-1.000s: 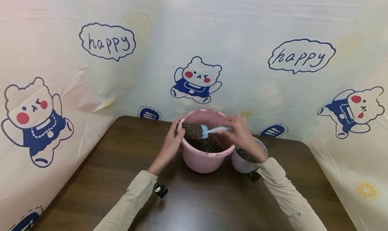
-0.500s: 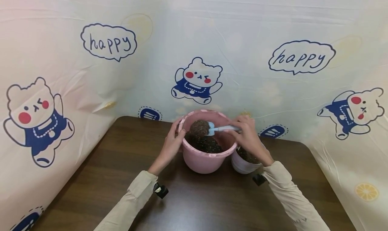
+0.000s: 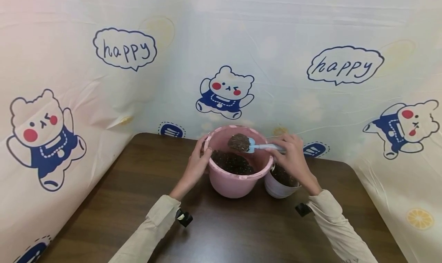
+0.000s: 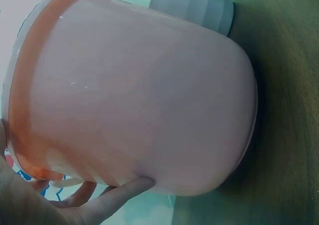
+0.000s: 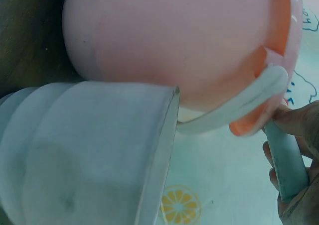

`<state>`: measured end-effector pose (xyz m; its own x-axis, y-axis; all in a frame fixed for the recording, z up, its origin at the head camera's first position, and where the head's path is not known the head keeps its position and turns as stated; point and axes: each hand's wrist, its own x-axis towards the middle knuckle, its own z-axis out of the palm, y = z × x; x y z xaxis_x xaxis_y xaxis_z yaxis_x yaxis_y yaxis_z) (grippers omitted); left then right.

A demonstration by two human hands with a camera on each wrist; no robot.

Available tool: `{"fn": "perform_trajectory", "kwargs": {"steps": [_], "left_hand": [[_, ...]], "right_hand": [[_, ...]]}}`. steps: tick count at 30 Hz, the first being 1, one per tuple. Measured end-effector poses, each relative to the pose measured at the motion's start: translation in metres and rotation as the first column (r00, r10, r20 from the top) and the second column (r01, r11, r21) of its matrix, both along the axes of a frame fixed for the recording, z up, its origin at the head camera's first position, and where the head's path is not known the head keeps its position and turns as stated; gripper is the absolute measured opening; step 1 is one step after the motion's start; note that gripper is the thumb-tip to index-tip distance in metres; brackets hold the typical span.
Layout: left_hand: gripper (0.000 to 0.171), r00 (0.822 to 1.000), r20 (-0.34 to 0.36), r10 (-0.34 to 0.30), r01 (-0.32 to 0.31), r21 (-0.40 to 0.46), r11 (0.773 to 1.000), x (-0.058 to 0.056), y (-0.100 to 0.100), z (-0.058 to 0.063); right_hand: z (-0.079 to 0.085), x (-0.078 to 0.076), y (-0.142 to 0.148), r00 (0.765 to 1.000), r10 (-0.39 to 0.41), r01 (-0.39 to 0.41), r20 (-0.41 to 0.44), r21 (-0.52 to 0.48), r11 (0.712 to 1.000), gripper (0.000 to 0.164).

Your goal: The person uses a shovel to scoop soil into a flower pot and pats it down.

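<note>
A pink bucket (image 3: pixel 233 186) with dark soil inside stands on the table. My left hand (image 3: pixel 193 167) holds its left rim, thumb over the edge; in the left wrist view the fingers lie against the outer wall. My right hand (image 3: pixel 292 157) grips the handle of a small light-blue trowel (image 3: pixel 251 145) above the bucket's right rim. A heap of brown soil (image 3: pixel 239 143) sits on the trowel's blade, over the bucket opening. Just below my right wrist is a whitish ribbed pot (image 3: pixel 279 189), also with soil in it.
The pot stands close by the bucket's right side on a dark wooden table (image 3: pixel 235 232). A pale bail handle (image 5: pixel 234 110) hangs at the bucket's side. Behind the table rises a printed cloth backdrop (image 3: pixel 283 33) with bears.
My right hand has moved to the right, carrying the loaded trowel from the bucket's left side toward its right rim. The left hand stays on the rim.
</note>
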<state>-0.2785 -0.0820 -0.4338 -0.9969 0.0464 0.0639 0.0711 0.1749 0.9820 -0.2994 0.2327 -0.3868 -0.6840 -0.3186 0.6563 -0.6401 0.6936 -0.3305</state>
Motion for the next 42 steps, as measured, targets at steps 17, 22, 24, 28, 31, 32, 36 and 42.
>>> {"fn": "perform_trajectory", "kwargs": {"steps": [17,22,24,28,31,32,36,42], "left_hand": [[0.062,1.000,0.009,0.014,-0.014,-0.001,1.000,0.000,0.002,0.001],[0.063,1.000,0.003,0.007,-0.007,-0.002,1.000,-0.001,0.002,0.000],[0.063,1.000,0.001,0.009,-0.009,-0.004,1.000,-0.001,0.002,0.000],[0.063,1.000,0.005,0.022,-0.022,0.002,1.000,0.000,0.002,0.000],[0.062,0.999,0.010,0.033,-0.033,0.004,0.999,0.000,0.001,0.000],[0.062,0.999,0.009,0.033,-0.033,0.001,0.999,0.000,0.001,0.000],[0.062,0.999,0.008,0.035,-0.035,-0.011,0.999,0.000,0.001,-0.001],[0.063,0.999,0.001,0.032,-0.032,-0.020,0.999,0.000,0.001,-0.001]], "right_hand": [[0.005,0.022,0.042,0.995,-0.082,0.083,-0.058,0.007,0.997,0.024],[0.012,0.028,0.052,0.991,-0.106,0.107,-0.081,0.001,0.994,0.026],[0.014,0.030,0.056,0.990,-0.115,0.115,-0.088,0.002,0.993,0.027],[0.013,0.033,0.064,0.988,-0.119,0.121,-0.096,0.011,0.993,0.027],[0.009,0.036,0.068,0.988,-0.127,0.128,-0.093,0.013,0.992,0.027],[0.007,0.037,0.070,0.987,-0.132,0.133,-0.093,0.011,0.991,0.028],[0.004,0.042,0.076,0.983,-0.154,0.154,-0.099,-0.005,0.988,0.028],[0.003,0.047,0.087,0.978,-0.167,0.166,-0.129,-0.020,0.986,0.035]]}}
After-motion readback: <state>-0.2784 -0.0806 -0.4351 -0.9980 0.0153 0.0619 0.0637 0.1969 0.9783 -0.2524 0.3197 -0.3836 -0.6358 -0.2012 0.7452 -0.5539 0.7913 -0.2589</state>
